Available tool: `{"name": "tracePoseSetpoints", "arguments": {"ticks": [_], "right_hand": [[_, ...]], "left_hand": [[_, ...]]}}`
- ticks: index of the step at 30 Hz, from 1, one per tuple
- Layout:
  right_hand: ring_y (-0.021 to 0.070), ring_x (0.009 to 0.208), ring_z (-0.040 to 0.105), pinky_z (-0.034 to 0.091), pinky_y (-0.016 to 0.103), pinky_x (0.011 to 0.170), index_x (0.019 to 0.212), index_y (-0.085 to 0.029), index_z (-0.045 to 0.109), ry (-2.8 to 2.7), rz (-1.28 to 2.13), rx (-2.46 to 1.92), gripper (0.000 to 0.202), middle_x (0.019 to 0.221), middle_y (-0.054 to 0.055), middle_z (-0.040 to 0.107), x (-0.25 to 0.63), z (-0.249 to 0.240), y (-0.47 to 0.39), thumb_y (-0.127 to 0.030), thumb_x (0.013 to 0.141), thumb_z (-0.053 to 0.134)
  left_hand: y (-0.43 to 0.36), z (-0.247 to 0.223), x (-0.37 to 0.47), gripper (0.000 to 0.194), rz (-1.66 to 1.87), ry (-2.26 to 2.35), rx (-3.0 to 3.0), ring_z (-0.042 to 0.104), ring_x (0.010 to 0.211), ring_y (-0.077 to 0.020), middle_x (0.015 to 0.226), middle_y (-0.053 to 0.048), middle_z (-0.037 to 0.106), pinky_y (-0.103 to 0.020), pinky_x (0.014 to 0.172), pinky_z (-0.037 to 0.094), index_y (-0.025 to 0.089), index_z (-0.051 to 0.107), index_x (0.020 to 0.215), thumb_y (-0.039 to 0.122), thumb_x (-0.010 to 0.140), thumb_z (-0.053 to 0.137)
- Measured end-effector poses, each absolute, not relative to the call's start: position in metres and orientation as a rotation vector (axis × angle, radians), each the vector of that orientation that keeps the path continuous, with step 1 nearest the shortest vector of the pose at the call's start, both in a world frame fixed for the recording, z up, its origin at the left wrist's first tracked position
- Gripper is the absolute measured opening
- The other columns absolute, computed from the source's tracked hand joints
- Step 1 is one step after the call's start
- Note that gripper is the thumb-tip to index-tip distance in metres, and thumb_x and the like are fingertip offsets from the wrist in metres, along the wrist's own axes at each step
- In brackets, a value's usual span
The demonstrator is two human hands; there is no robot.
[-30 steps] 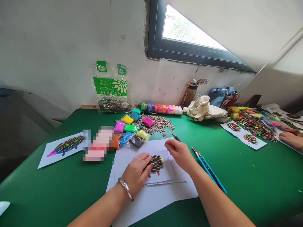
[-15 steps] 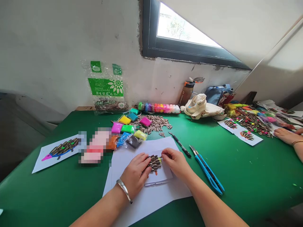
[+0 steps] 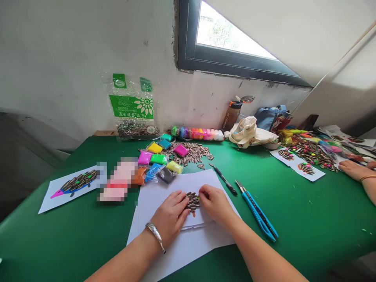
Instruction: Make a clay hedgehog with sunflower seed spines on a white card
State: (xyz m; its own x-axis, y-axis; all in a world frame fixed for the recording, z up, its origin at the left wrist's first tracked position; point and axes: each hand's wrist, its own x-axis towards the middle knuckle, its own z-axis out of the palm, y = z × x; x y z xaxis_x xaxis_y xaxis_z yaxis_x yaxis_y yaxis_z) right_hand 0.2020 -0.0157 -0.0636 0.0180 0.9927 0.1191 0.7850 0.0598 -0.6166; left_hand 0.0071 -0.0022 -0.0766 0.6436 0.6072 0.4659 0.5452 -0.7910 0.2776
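The green counter [image 3: 308, 219] holds white paper [image 3: 188, 243] near the front edge. On the paper sits a small card [image 3: 199, 220] with a seed picture [image 3: 193, 200] stuck on it. The left hand [image 3: 170, 217] lies flat and open, pressing the card, with its fingertips touching the seeds. The right hand [image 3: 216, 203] pinches at the picture's right edge. A blue knife [image 3: 258, 215] and a pen [image 3: 225, 180] lie just to the right.

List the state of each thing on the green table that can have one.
Left hand: flat on the white card, fingers beside the seed figure.
Right hand: fingers pinched at the sunflower-seed figure.
Blue utility knife: lying flat, untouched.
Brown drinking bottle: upright, lid flipped open.
Clear seed bag: upright against the wall.
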Motion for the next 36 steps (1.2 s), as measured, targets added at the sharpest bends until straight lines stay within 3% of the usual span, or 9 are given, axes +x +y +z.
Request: {"name": "tracePoseSetpoints", "arguments": {"ticks": [11,18,22,36], "right_hand": [[0.0119,0.062,0.051,0.032,0.021,0.058,0.070,-0.019,0.059,-1.853,0.548,-1.780,0.019,0.065,-0.001,0.061,0.202,-0.064,-0.015,-0.016,0.081,0.044],[0.0128,0.063,0.052,0.035,0.022,0.059,0.077,-0.020,0.063,-1.725,0.659,-1.769,0.018,0.067,-0.001,0.061,0.214,-0.060,-0.017,-0.027,0.083,0.047],[0.0129,0.066,0.053,0.034,0.022,0.061,0.071,-0.020,0.062,-1.818,0.601,-1.767,0.021,0.069,0.000,0.062,0.214,-0.060,-0.020,-0.023,0.083,0.045],[0.0136,0.070,0.056,0.038,0.022,0.065,0.076,-0.020,0.064,-1.830,0.547,-1.779,0.022,0.074,0.001,0.065,0.209,-0.064,-0.016,-0.023,0.085,0.044]], "left_hand": [[-0.001,-0.077,0.009,0.030,0.874,0.942,2.783,0.061,0.108,-0.0278,0.114,-0.012,0.066,-0.047,0.091,0.053,0.011,0.065,0.109,0.022,0.089,0.046],[-0.002,-0.077,0.008,0.029,0.867,0.946,2.778,0.060,0.108,-0.0275,0.114,-0.011,0.066,-0.046,0.092,0.052,0.012,0.065,0.109,0.022,0.088,0.047],[-0.001,-0.078,0.008,0.029,0.880,0.958,2.762,0.060,0.109,-0.0267,0.114,-0.010,0.066,-0.045,0.093,0.052,0.013,0.065,0.110,0.021,0.088,0.047],[-0.002,-0.077,0.008,0.029,0.862,0.961,2.764,0.060,0.109,-0.0269,0.114,-0.011,0.066,-0.045,0.093,0.052,0.013,0.065,0.109,0.021,0.088,0.048]]}}
